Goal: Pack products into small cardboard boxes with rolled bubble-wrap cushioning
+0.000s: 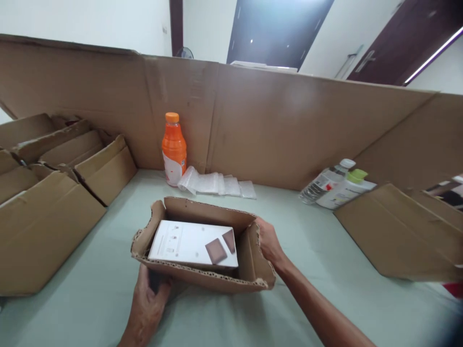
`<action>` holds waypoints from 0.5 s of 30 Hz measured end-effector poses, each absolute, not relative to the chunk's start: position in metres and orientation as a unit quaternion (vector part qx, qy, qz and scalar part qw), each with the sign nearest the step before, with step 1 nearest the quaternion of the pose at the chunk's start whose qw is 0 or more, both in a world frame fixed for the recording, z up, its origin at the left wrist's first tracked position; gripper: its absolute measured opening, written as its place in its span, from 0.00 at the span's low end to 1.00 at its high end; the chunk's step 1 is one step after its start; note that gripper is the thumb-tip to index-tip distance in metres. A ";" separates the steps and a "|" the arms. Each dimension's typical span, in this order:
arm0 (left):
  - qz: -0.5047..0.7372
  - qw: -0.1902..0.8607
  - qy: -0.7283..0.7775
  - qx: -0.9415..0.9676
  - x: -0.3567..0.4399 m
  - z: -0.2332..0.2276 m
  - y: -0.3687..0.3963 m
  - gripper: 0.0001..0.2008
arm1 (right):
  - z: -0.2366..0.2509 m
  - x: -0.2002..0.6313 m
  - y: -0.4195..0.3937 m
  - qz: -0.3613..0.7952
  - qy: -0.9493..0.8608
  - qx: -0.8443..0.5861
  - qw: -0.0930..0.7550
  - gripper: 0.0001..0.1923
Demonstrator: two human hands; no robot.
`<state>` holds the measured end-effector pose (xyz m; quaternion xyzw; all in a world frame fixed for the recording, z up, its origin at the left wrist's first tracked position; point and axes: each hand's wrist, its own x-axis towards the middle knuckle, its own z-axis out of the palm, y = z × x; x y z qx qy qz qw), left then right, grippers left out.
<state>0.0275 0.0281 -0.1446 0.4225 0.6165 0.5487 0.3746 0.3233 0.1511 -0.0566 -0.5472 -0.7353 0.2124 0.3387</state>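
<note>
At the far left of the counter (318, 250), a cluster of open cardboard boxes (54, 193) lies with flaps splayed, the nearest one tipped toward the middle. Behind everything a tall cardboard sheet (271, 125) stands as a wall along the far edge. Against it, left of centre, an orange bottle (174, 149) with an orange cap stands upright, and just to its right a strip of clear bubble wrap (217, 184) lies flat on the pale green surface. Near the middle, close to the person, sits a small open cardboard box (249, 260) with torn, ragged edges; inside it a white flat carton (193, 243) printed with brown squares lies tilted, filling most of the space. The left hand (146, 303) is closed on the box's near wall at its left corner, fingers curled underneath. The right hand (267, 241) grips the box's right wall, thumb on the inner face. Farther right, a clear bottle (325, 182) and a white bottle with a green cap (347, 190) lie on their sides, touching, beside another large cardboard box (398, 236) at the right edge.
</note>
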 end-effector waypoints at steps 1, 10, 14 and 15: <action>0.548 0.381 0.615 0.419 0.028 -0.146 0.027 0.32 | -0.054 0.314 0.178 0.170 -0.761 -0.546 0.307 0.15; 0.540 0.360 0.667 0.365 0.037 -0.153 0.021 0.34 | -0.076 0.232 0.334 0.121 -0.795 -0.554 0.216 0.07; 0.540 0.364 0.661 0.374 0.036 -0.155 0.021 0.32 | -0.083 0.255 0.334 0.164 -0.760 -0.568 0.271 0.11; 0.538 0.362 0.660 0.379 0.035 -0.155 0.022 0.31 | -0.083 0.261 0.330 0.176 -0.750 -0.567 0.290 0.14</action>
